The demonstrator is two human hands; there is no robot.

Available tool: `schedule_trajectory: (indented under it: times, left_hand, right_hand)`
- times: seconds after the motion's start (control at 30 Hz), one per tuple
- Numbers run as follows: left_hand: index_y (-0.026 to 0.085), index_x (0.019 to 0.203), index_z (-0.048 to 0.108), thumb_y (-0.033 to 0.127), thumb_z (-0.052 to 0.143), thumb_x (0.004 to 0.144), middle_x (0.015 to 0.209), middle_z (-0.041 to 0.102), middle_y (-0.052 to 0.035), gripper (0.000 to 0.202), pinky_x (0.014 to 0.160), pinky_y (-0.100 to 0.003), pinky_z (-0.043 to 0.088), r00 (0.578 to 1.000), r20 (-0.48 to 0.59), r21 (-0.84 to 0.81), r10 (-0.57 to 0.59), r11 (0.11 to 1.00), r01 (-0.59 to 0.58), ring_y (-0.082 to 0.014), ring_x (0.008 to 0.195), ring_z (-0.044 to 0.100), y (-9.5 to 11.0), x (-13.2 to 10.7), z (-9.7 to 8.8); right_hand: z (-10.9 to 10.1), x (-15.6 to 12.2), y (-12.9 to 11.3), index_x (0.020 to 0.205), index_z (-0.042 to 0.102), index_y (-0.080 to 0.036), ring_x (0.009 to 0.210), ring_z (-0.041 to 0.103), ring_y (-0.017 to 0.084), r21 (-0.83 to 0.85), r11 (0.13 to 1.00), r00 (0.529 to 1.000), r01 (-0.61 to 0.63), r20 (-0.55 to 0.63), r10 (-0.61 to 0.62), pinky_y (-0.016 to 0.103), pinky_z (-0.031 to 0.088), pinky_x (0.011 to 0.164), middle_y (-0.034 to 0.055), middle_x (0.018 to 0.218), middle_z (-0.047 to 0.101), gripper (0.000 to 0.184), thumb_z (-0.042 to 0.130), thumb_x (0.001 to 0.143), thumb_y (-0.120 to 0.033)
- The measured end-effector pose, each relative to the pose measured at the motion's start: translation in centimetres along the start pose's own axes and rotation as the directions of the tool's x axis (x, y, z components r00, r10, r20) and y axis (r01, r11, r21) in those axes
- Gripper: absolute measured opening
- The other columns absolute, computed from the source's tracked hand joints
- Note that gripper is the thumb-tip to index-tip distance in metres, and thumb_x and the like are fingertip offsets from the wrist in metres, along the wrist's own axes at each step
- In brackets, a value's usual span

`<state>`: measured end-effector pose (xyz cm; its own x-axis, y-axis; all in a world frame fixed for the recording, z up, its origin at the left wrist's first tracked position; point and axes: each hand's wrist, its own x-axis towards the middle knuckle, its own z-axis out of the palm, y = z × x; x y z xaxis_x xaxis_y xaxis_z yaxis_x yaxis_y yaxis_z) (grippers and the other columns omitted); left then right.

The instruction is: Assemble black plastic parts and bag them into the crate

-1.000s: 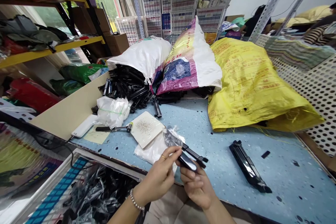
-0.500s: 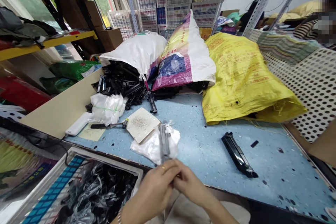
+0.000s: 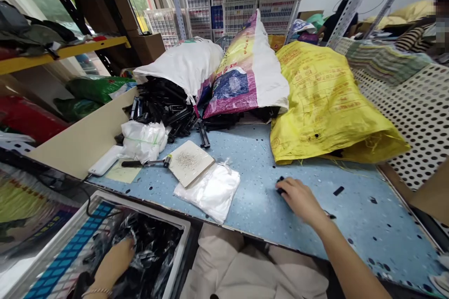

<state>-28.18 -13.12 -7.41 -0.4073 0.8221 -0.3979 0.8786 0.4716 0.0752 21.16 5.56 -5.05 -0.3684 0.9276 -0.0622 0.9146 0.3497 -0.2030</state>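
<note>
Black part (image 3: pixel 279 185): where is it?

In the right hand (image 3: pixel 296 198), over the counter (image 3: pixel 259 201). One end pokes out at the fingertips; the hand hides the rest. Dark tip (image 3: pixel 329 215) by the wrist, can't confirm it's the same piece.

Right hand state?

Fingers curled, clamped on that end. Can't tell if the part is off the surface.

Left hand (image 3: pixel 117 259)?

Down in the crate (image 3: pixel 183 239), over wrapped parts (image 3: pixel 154 247). Fingertips hidden, so can't tell if it's gripping. Bracelet (image 3: pixel 96 292) on that wrist.

Between the two?

White bags (image 3: pixel 219 194), left of the right hand, ahead and right of the left. Board (image 3: pixel 191 161) with small bits on it overlaps their far left edge. Tool (image 3: pixel 133 164) lies left of the board, head at its edge.

Right of the right hand?

Small black tab (image 3: pixel 338 190), flat, near it.

Beyond the hands?

Yellow sack (image 3: pixel 326 98) ahead of the right one. Left of that, printed sack (image 3: pixel 252 79), then white sack (image 3: pixel 182 63) with a pile (image 3: pixel 164 107) of black parts at its mouth. Bag bundle (image 3: pixel 143 142) on the near side of the pile.
</note>
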Motion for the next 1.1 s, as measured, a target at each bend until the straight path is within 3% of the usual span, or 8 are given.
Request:
schedule_trajectory:
  times: [0.1,0.2,0.3,0.43,0.67,0.8,0.9,1.1]
  left_hand:
    - [0.020,0.085,0.058,0.022,0.038,0.085,0.089,0.069,-0.0092,0.020,0.082,-0.034,0.048,0.954,-0.237,-0.179,0.184,0.957,-0.229,-0.0229,0.086,0.066,9.4,0.3,-1.6]
    - [0.018,0.091,0.060,0.031,0.051,0.083,0.098,0.065,-0.0129,0.018,0.091,-0.040,0.044,0.778,-0.401,-0.231,0.484,0.768,-0.597,-0.0272,0.100,0.059,18.7,0.3,-2.1]
    - [0.017,0.080,0.061,0.026,0.061,0.075,0.096,0.064,-0.0140,0.011,0.089,-0.044,0.042,0.818,-0.322,-0.404,0.477,0.712,-0.574,-0.0310,0.099,0.057,23.4,1.6,-1.6]
    - [0.018,0.064,0.058,0.020,0.053,0.077,0.066,0.062,-0.0041,0.014,0.071,-0.032,0.045,0.875,-0.199,-0.583,0.441,0.665,-0.467,-0.0203,0.070,0.060,23.0,4.7,-1.5]
    - [0.018,0.059,0.055,0.038,0.061,0.068,0.051,0.055,0.0024,0.024,0.050,-0.023,0.039,0.901,-0.058,-0.813,0.430,0.504,-0.293,-0.0118,0.049,0.051,21.2,6.2,-1.3]
    - [0.017,0.063,0.058,0.047,0.058,0.070,0.051,0.056,0.0012,0.031,0.048,-0.023,0.038,0.901,-0.004,-0.884,0.434,0.421,-0.206,-0.0115,0.048,0.050,21.4,6.1,-1.3]
    - [0.017,0.061,0.056,0.045,0.064,0.065,0.050,0.055,0.0022,0.029,0.047,-0.022,0.036,0.910,-0.015,-0.907,0.415,0.378,-0.188,-0.0110,0.048,0.049,21.4,6.0,-1.5]
    - [0.017,0.058,0.056,0.040,0.069,0.062,0.052,0.052,0.0038,0.027,0.050,-0.022,0.036,0.918,-0.082,-0.926,0.389,0.310,-0.214,-0.0097,0.051,0.046,21.6,6.0,-2.2]
  right_hand:
    - [0.7,-1.3,-2.6,0.092,0.065,-0.026,0.102,0.055,0.022,0.155,0.963,0.971,0.219,0.061,-0.231,0.042,0.035,0.093,0.0038,0.101,0.066,0.039,0.039,0.075,-0.002]
    - [0.9,-2.8,-2.8,0.082,0.062,-0.025,0.112,0.052,0.022,0.240,0.942,0.962,0.233,0.082,-0.259,0.050,0.023,0.105,0.0008,0.090,0.066,0.031,0.040,0.074,-0.004]
    - [1.3,-4.2,-1.2,0.089,0.060,-0.023,0.113,0.051,0.026,0.276,0.955,0.994,0.105,-0.012,-0.106,0.050,0.027,0.104,0.0051,0.092,0.065,0.014,0.047,0.082,-0.024]
    - [2.6,-6.1,0.7,0.106,0.058,-0.018,0.103,0.055,0.030,0.326,0.937,0.975,-0.124,-0.138,0.177,0.043,0.043,0.090,0.0141,0.106,0.060,0.039,0.055,0.080,-0.047]
    - [2.8,-6.3,-0.2,0.094,0.067,-0.023,0.091,0.062,0.026,0.631,0.751,0.980,-0.196,0.118,0.157,0.036,0.048,0.082,0.0085,0.094,0.067,0.034,0.055,0.081,-0.052]
    - [2.4,-3.5,-5.1,0.101,0.067,-0.022,0.090,0.065,0.025,0.938,0.163,0.942,-0.305,0.271,0.200,0.036,0.051,0.078,0.0073,0.096,0.070,0.040,0.060,0.078,-0.055]
    - [2.7,-0.7,-10.2,0.103,0.068,-0.019,0.086,0.067,0.023,0.890,-0.285,0.928,-0.357,0.372,-0.001,0.032,0.053,0.070,0.0088,0.098,0.071,0.041,0.069,0.075,-0.049]
    - [4.2,3.4,-15.6,0.089,0.072,-0.011,0.060,0.063,0.013,0.808,-0.423,0.911,-0.411,0.373,-0.174,0.020,0.048,0.054,0.0054,0.073,0.070,0.034,0.078,0.068,-0.038]
